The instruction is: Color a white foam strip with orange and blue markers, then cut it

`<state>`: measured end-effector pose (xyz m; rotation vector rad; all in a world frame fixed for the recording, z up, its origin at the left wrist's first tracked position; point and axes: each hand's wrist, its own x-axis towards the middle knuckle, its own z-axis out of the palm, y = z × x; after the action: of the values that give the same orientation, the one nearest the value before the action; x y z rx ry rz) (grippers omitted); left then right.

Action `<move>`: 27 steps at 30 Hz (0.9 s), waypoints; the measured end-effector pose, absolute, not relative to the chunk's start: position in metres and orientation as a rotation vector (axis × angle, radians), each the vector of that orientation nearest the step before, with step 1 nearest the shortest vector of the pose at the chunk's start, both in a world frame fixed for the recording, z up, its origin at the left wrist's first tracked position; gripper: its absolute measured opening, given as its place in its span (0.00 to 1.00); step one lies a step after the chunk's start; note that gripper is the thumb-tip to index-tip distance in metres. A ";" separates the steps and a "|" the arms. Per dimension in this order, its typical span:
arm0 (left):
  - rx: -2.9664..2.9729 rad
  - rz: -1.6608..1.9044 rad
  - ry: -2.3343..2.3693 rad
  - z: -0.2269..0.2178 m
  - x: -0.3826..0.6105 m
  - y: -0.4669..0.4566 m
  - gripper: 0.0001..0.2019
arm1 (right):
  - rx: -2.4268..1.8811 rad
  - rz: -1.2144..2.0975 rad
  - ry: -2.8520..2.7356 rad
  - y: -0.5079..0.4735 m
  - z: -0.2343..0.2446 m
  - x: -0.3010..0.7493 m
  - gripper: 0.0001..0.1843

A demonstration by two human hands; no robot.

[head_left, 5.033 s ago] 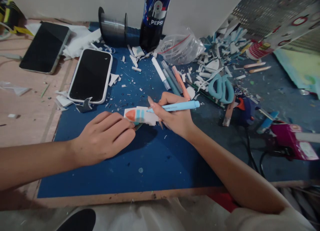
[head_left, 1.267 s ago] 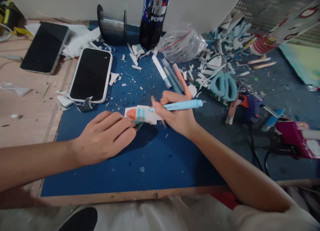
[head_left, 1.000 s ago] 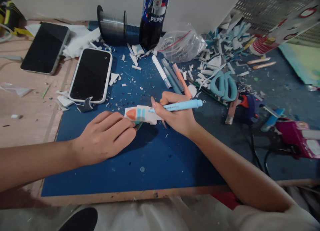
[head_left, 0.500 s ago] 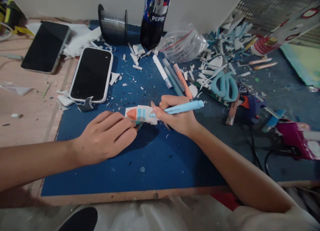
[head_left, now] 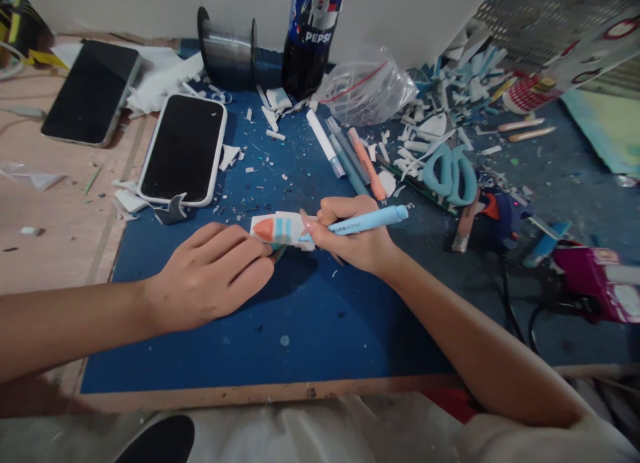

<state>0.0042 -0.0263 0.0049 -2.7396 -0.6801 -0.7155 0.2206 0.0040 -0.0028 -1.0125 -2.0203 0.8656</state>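
My left hand is closed on the near left edge of a small white piece, painted with an orange pointed tip and light blue stripes. Its thumb and lower fingers are partly hidden under the piece. In my right hand is a light blue acrylic marker, gripped like a pen. The marker's tip meets the white part of the piece, just right of the blue stripes. Both hands are above the blue mat.
Several markers lie beyond my right hand, with blue-handled scissors to their right. Two phones are at the left. A Pepsi bottle, a spool and a plastic bag stand behind. Scraps and a glue gun lie right.
The marker's tip has shifted slightly toward the near side of the painted piece, and its back end sits a little lower. My left hand holds still.
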 end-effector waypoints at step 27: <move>-2.723 -0.701 -0.696 0.005 0.004 -0.027 0.12 | -0.893 0.934 -2.013 0.004 -0.003 0.220 0.20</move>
<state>0.0038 -0.0267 0.0051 -2.7232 -0.6960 -0.7014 0.2196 0.0039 -0.0029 -0.8929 -2.0134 0.9338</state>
